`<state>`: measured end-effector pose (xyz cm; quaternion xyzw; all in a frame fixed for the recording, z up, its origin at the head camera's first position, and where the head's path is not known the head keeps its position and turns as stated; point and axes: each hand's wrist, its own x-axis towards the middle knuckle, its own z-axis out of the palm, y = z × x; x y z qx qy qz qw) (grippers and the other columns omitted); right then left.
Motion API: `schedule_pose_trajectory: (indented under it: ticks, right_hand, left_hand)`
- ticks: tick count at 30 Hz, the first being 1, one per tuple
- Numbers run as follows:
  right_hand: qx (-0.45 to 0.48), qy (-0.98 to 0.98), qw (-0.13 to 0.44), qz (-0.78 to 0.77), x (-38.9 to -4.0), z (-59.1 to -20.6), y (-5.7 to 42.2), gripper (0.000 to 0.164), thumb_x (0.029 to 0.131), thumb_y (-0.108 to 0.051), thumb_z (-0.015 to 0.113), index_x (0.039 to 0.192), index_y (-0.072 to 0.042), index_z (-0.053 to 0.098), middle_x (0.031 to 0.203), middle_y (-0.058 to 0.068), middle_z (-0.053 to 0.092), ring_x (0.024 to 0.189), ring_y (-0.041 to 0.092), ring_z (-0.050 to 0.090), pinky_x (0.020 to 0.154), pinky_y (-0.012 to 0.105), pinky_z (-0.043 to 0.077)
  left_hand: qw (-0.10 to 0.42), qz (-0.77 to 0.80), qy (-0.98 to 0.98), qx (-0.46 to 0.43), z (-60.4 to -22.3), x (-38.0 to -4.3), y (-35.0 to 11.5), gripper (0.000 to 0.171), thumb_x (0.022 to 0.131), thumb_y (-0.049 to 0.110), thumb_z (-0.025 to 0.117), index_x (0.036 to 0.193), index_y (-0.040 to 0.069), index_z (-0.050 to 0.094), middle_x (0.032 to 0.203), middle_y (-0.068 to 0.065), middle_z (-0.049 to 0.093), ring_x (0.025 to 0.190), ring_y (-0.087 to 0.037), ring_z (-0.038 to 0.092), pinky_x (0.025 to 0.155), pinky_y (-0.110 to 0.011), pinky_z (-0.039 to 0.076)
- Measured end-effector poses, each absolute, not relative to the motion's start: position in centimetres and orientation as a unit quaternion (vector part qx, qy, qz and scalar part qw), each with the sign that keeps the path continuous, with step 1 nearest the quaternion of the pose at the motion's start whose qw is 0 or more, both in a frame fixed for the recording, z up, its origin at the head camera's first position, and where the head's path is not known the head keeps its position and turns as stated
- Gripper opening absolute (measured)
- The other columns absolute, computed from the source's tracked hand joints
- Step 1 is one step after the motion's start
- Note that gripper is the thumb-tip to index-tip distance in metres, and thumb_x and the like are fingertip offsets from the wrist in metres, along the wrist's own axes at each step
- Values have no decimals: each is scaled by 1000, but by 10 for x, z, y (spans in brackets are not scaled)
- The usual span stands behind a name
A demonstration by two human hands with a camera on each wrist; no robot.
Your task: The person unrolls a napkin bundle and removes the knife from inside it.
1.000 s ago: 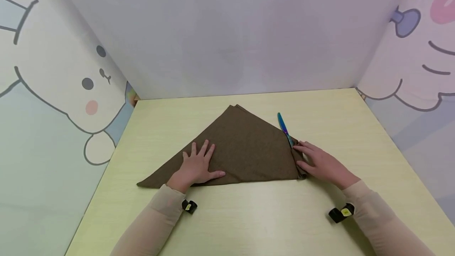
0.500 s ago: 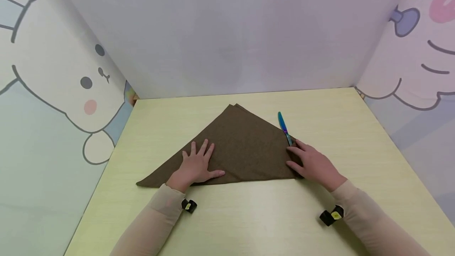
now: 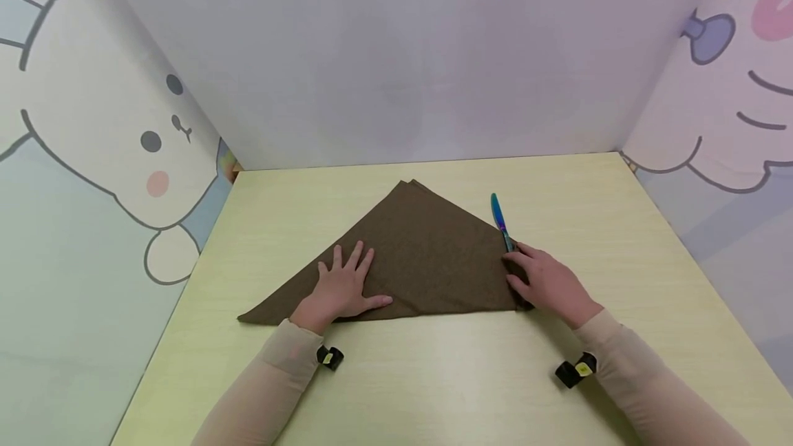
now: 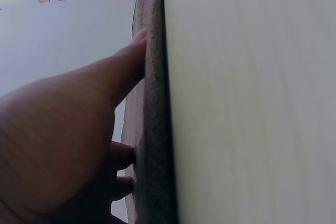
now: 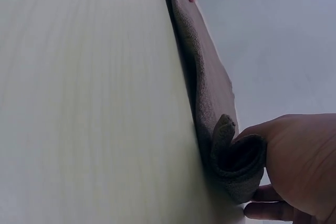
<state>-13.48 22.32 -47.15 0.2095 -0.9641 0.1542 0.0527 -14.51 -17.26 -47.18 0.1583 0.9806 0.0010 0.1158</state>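
A brown cloth point(image 3: 446, 260), folded into a triangle, lies flat with its long edge toward me. My left hand point(image 3: 337, 291) rests on its left part with the fingers spread. At the right end, the cloth's corner is turned into a thick roll point(image 5: 239, 174), seen end-on in the right wrist view. My right hand point(image 3: 551, 288) holds this roll with curved fingers and thumb. A shiny blue-purple table knife point(image 3: 498, 212) lies along the roll; its blade points away past the cloth's upper edge, and its lower part is hidden by the cloth and fingers.
The pale wood table point(image 3: 427, 384) extends around the cloth. A plain light wall point(image 3: 421, 54) stands at its back edge, with cartoon-printed panels point(image 3: 93, 157) on both sides. A black wrist camera point(image 3: 576, 370) hangs at each sleeve cuff.
My right hand has moved a little left, its fingers now over the rolled end. The knife has tilted slightly, its blade tip shifting right. My left hand has stayed in place.
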Motion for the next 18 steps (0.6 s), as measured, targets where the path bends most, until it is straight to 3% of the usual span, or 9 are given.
schedule_pose_trajectory:
  ticks: [18]
  right_hand:
    - [222,-955,48,190,-136,-471,242,32,89,-12,64,120,-7,67,135,23,52,119,43,52,86,55,46]
  left_hand:
    - [120,-1,980,156,-472,-146,-173,108,75,86,42,156,20,14,161,-9,6,141,-50,5,99,-72,21]
